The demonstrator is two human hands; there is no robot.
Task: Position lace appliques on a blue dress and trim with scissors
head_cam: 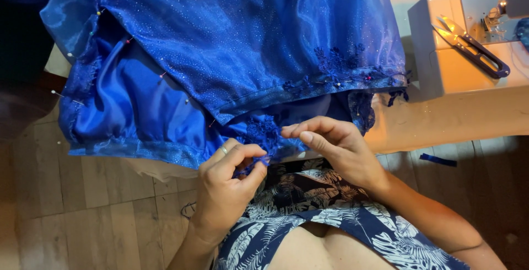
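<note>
Both hands pinch the blue dress (220,44) at its lace hem: left hand (228,184) grips the lower edge, right hand (330,146) just beside it; thread snips (468,41) lie well right of the dress

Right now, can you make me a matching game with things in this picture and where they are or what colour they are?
Things:
1. thread snips
2. blue dress
3. ring
4. blue scrap

Places or colours:
A. on the wooden floor
B. on a finger of the left hand
C. sparkly, with pins stuck in it
D. on the sewing machine

Pairs: 1-D, 2-C, 3-B, 4-A
</note>
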